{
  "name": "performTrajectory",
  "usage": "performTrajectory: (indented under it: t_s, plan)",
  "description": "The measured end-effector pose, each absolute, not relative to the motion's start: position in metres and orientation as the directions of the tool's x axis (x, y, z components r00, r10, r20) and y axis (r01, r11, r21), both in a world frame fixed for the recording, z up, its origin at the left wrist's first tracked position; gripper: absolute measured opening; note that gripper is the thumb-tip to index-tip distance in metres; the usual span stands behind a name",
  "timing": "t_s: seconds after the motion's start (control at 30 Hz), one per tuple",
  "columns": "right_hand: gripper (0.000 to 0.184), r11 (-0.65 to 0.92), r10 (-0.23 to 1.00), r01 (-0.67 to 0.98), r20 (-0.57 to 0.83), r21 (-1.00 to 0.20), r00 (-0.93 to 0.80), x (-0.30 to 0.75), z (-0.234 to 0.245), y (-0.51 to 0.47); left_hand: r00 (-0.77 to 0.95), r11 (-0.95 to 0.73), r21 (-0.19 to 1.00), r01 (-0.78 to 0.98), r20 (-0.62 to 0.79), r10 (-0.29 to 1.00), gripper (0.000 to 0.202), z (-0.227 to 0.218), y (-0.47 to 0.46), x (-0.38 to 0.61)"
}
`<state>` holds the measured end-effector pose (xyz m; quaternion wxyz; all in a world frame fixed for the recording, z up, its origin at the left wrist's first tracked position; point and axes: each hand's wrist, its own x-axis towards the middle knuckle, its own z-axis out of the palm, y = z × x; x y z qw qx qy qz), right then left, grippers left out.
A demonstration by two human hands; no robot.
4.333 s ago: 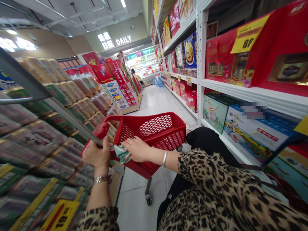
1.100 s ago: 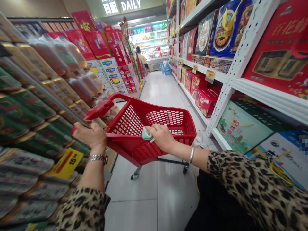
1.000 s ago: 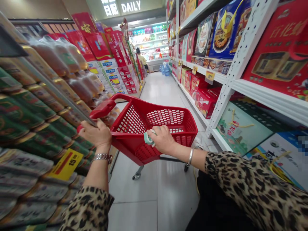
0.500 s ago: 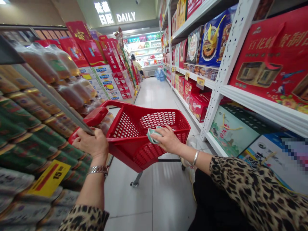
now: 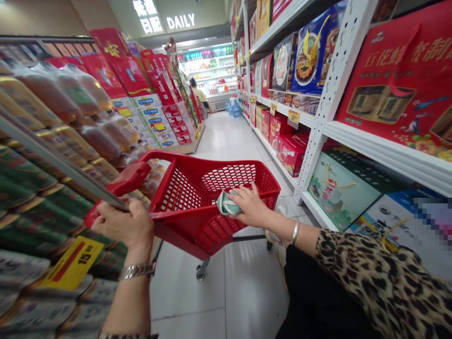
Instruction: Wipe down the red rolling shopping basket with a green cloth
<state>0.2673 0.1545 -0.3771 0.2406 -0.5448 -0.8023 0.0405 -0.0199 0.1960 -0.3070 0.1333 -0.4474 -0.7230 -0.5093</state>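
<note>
Red plastic shopping cart (image 5: 212,207): on its wheels on the tile floor (image 5: 219,296), mid-aisle, directly ahead of the wearer, a bit closer to the left shelving. Mesh basket, long handle (image 5: 129,180) reaching back and left.

Left hand (image 5: 120,227): fingers wrapped around the handle, closed grip, wristwatch (image 5: 137,271) on the wrist.

Right hand (image 5: 252,205): fingers curled over a green-and-white cloth bundle (image 5: 228,203), pressing it down at the basket's near rim (cloth or wrapper, can't tell from my feed). Silver bangle (image 5: 294,233) on the wrist. Can't tell if the fingertips touch the basket.

Sleeves: leopard-print sleeve (image 5: 381,282) on the right arm, black trousers (image 5: 318,301) below it.

Left side: shelving packed with green cans (image 5: 38,221) and shrink-wrapped bottles (image 5: 49,92), yellow price tag (image 5: 72,256) reading 15, just beside the left hand.

Right side: white perforated shelf upright (image 5: 328,99), red gift boxes (image 5: 289,157), blue cookie box (image 5: 307,61), red gift bag (image 5: 395,80), green gift box (image 5: 339,188). Another box label is pixelated.

Far end: another person (image 5: 197,92) at the chilled shelves, well apart, bottled water (image 5: 233,107) nearby, lit DAILY sign (image 5: 180,21) overhead.
</note>
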Motion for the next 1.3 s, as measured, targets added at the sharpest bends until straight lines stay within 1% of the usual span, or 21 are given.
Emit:
performTrajectory:
  t_s: [0.1,0.17,0.27,0.37,0.43,0.5,0.6,0.63,0.7,0.73,0.8,0.9,1.0,1.1,1.3]
  plan:
    - [0.035,0.463,0.845,0.859,0.398,-0.216,-0.356,0.245,-0.374,0.153,-0.562,0.096,0.608,0.788,0.649,0.512,0.021,-0.307,0.191,-0.018]
    - [0.029,0.507,0.808,0.85,0.423,-0.143,-0.411,0.229,-0.373,0.156,-0.565,0.097,0.609,0.787,0.65,0.508,0.022,-0.307,0.189,-0.017]
    - [0.031,0.564,0.753,0.821,0.466,-0.092,-0.465,0.211,-0.37,0.161,-0.553,0.092,0.598,0.796,0.656,0.514,0.021,-0.308,0.184,-0.017]
    - [0.045,0.626,0.702,0.776,0.489,-0.077,-0.518,0.204,-0.366,0.161,-0.539,0.091,0.589,0.803,0.652,0.532,0.021,-0.307,0.179,-0.017]
    - [0.051,0.636,0.702,0.768,0.468,-0.073,-0.537,0.204,-0.363,0.16,-0.538,0.091,0.59,0.802,0.647,0.54,0.021,-0.306,0.175,-0.016]
    - [0.044,0.619,0.725,0.781,0.439,-0.077,-0.531,0.206,-0.362,0.158,-0.535,0.09,0.591,0.801,0.642,0.549,0.023,-0.304,0.173,-0.015]
    - [0.023,0.623,0.71,0.779,0.464,-0.063,-0.53,0.21,-0.366,0.158,-0.543,0.101,0.596,0.797,0.632,0.553,0.024,-0.304,0.172,-0.013]
    - [0.02,0.63,0.69,0.775,0.492,-0.049,-0.53,0.211,-0.369,0.159,-0.544,0.106,0.595,0.797,0.63,0.554,0.023,-0.304,0.172,-0.013]
    - [0.02,0.63,0.662,0.776,0.532,-0.015,-0.527,0.215,-0.376,0.16,-0.538,0.11,0.587,0.802,0.631,0.559,0.021,-0.305,0.173,-0.014]
    - [0.021,0.62,0.668,0.785,0.528,-0.004,-0.525,0.218,-0.378,0.16,-0.53,0.107,0.581,0.807,0.633,0.564,0.02,-0.306,0.173,-0.015]
    - [0.021,0.584,0.713,0.812,0.475,0.003,-0.515,0.227,-0.381,0.16,-0.52,0.097,0.576,0.812,0.637,0.569,0.02,-0.307,0.173,-0.016]
    - [0.019,0.523,0.792,0.852,0.38,-0.021,-0.477,0.247,-0.378,0.158,-0.511,0.081,0.575,0.814,0.643,0.57,0.021,-0.309,0.173,-0.017]
    - [0.016,0.492,0.829,0.87,0.324,-0.036,-0.456,0.27,-0.375,0.155,-0.495,0.062,0.566,0.822,0.656,0.57,0.024,-0.312,0.173,-0.018]
    - [0.017,0.457,0.85,0.889,0.31,-0.029,-0.426,0.291,-0.376,0.153,-0.498,0.068,0.565,0.822,0.657,0.565,0.027,-0.311,0.176,-0.02]
    - [0.019,0.346,0.906,0.937,0.281,-0.055,-0.318,0.318,-0.38,0.148,-0.442,0.01,0.549,0.836,0.663,0.604,0.02,-0.307,0.208,-0.043]
